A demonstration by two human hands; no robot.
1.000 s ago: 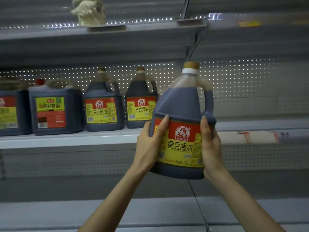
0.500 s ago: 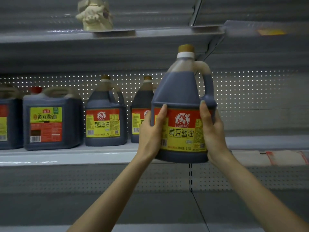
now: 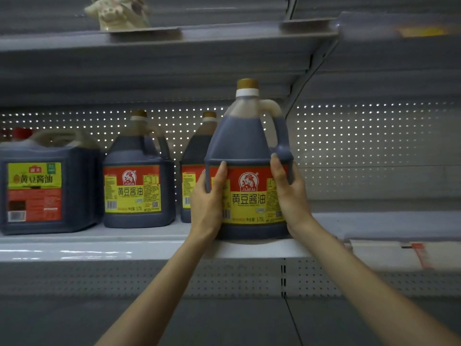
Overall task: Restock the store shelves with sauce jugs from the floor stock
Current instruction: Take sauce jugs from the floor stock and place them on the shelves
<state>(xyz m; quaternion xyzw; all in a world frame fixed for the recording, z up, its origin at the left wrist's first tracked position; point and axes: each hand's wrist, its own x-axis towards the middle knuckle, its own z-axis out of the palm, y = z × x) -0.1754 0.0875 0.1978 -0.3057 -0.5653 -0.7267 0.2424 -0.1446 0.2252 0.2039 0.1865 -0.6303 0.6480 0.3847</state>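
Held jug: the dark sauce jug [image 3: 249, 146] has a brown cap, a white neck ring and a red-and-yellow label. It is upright, label toward the camera, handle on the right.
Jug position: its base is at the near edge of the middle shelf [image 3: 99, 245]. Whether it rests there or hangs just above cannot be told.
Left hand: the left hand [image 3: 207, 206] grips the jug's left side, thumb up along the label, fingers curled round the wall.
Right hand: the right hand [image 3: 289, 196] grips the right side below the handle, thumb on the label.
Shelf stock: a first matching jug [image 3: 137, 176] stands farther back on the left. A second matching jug [image 3: 197, 151] beside it is partly hidden by the held one. A squarer red-capped jug [image 3: 47, 191] stands furthest left.
Surroundings: a perforated back panel [image 3: 361, 146] lies behind. The upper shelf [image 3: 149, 43] carries a pale figurine [image 3: 117, 13].
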